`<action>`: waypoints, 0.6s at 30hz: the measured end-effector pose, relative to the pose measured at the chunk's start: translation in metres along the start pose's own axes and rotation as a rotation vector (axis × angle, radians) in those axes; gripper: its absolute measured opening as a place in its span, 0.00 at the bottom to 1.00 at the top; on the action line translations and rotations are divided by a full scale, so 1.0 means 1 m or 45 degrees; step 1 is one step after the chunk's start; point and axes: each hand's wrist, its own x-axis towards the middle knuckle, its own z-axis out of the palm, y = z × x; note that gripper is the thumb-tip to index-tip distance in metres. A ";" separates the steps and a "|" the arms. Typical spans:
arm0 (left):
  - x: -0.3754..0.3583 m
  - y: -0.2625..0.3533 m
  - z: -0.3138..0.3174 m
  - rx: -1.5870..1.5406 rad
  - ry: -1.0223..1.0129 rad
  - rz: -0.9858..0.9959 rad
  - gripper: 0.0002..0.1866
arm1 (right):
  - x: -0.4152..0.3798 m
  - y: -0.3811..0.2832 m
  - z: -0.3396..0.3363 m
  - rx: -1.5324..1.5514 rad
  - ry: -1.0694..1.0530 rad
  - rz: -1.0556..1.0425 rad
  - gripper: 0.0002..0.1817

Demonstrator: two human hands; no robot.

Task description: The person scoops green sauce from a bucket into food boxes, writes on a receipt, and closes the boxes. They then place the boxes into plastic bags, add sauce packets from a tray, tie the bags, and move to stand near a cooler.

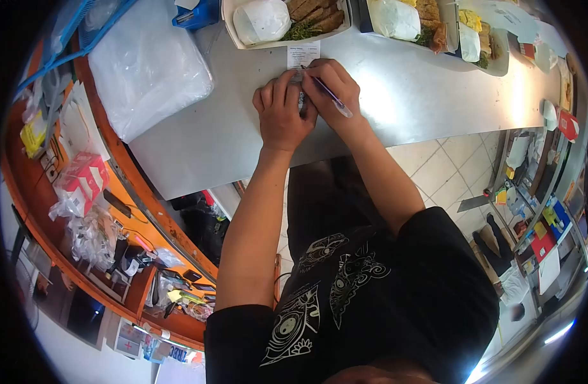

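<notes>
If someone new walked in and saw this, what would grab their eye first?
Probably the row of open takeaway boxes along the far edge of the metal counter, packed with browned, sliced food and greens. Next, just below them, the right hand holding a purple pen over a printed slip. The big stack of clear plastic bags at the counter's left stands out too.

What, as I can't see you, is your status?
Right hand: holding pen over receipt. Left hand: at receipt's edge. Food boxes beyond, not in the way.
</notes>
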 end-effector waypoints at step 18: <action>-0.005 -0.003 0.004 -0.102 0.049 -0.006 0.26 | -0.012 0.005 -0.002 0.054 -0.089 0.052 0.09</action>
